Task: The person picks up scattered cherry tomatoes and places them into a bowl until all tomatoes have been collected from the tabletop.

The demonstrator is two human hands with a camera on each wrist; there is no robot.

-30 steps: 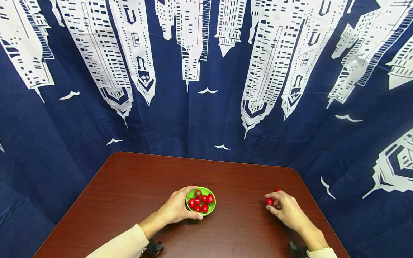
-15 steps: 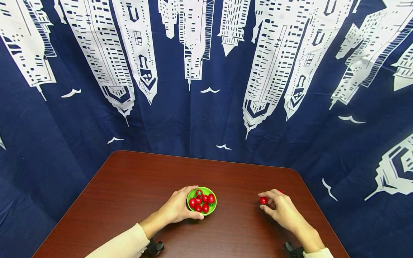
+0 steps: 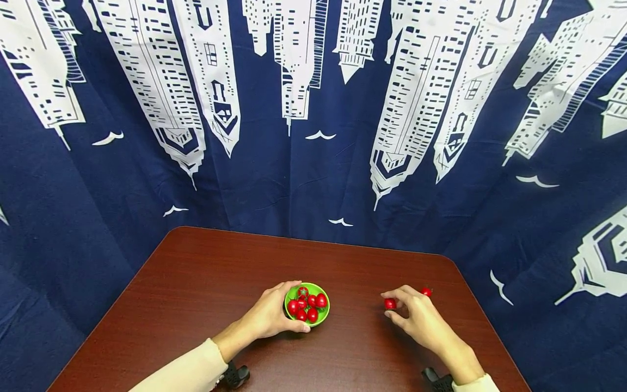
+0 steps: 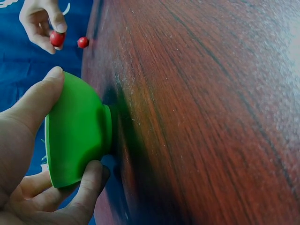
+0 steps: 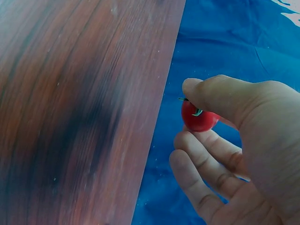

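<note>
My left hand [image 3: 266, 316] grips a small green bowl [image 4: 77, 126] by its sides, thumb across the near rim and fingers round the far side. Several red cherry tomatoes [image 3: 312, 314] lie inside it. Off to the right, my right hand [image 3: 421, 318] pinches one cherry tomato [image 5: 199, 116] between thumb and fingertips; its green stem shows in the right wrist view. That tomato is held above the table. Behind the right hand, another cherry tomato [image 3: 426, 292] rests on the table near the right edge.
The brown wooden table [image 3: 235, 267] has rounded far corners. Behind it hangs a dark blue curtain [image 3: 259, 185] printed with white buildings and birds. A black wrist strap device [image 3: 237, 375] sits under the left wrist.
My right hand has moved left toward the bowl with the pinched cherry tomato, uncovering the other tomato behind it. The left hand stays on the bowl.
</note>
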